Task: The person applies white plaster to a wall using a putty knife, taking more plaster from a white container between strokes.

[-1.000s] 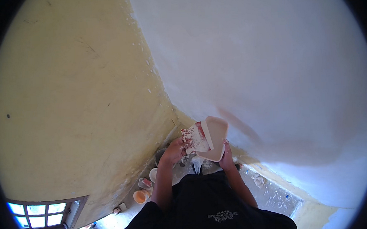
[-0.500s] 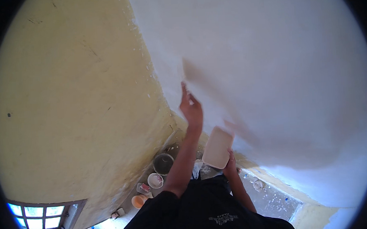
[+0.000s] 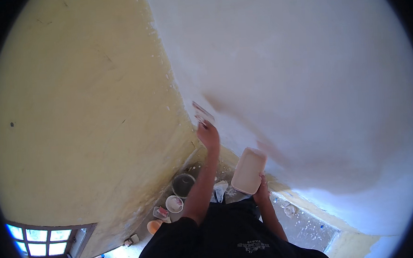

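- L hand (image 3: 208, 134) + spreader (image 3: 203, 113) over tray (image 3: 249, 172) 1 s ago; now up-left of tray, by white wall (image 3: 301, 72); contact unclear.
- So work's prob. shifted tray → wall.
- L fingers closed on spreader; R hand (image 3: 262, 190) grips tray's R edge, fingers partly hidden.

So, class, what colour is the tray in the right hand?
Pale pinkish beige; the tray shows best in the head view.

2 bare forearms (image 3: 203, 183) extend: left hand (image 3: 208, 135) gripping, held high; right hand (image 3: 262, 192) gripping lower, nearer the torso (image 3: 221, 235).
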The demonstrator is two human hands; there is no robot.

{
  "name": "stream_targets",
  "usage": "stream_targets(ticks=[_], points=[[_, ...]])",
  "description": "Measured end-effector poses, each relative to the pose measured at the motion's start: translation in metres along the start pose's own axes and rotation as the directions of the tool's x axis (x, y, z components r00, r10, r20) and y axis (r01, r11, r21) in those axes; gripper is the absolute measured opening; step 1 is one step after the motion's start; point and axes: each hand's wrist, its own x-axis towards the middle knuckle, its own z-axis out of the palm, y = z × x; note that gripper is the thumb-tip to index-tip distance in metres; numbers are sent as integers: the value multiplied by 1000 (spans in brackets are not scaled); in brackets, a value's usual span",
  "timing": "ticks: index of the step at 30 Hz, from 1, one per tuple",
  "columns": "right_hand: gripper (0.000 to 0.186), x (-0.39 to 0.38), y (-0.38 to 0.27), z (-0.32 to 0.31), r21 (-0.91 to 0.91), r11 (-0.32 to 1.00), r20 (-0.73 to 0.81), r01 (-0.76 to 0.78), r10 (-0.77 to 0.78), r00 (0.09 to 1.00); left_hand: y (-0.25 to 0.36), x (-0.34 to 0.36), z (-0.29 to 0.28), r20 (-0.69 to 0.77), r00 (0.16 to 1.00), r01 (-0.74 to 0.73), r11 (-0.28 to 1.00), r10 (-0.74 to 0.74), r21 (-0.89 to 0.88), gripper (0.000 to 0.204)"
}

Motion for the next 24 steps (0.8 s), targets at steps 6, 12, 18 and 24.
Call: stream_targets(ticks=[6,12,18,24], points=[[52,-12,-1,8,-44,999,-30,-11,10,1000,31,67,10,40,999,6,987,0,-163,19],[51,-17,1,3,-40,999,-88,-1,-2,996,149,18,-20,49,984,-156,959,172,-237,13],[51,-7,8,-4,-52,998,-98,-43,38,995,192,-50,-33,111,955,-220,906,276,-363,29],[49,-1,9,3,-33,999,18,-7,8,1000,144,-82,-45,153,841,-412,797,519,-442,34]])
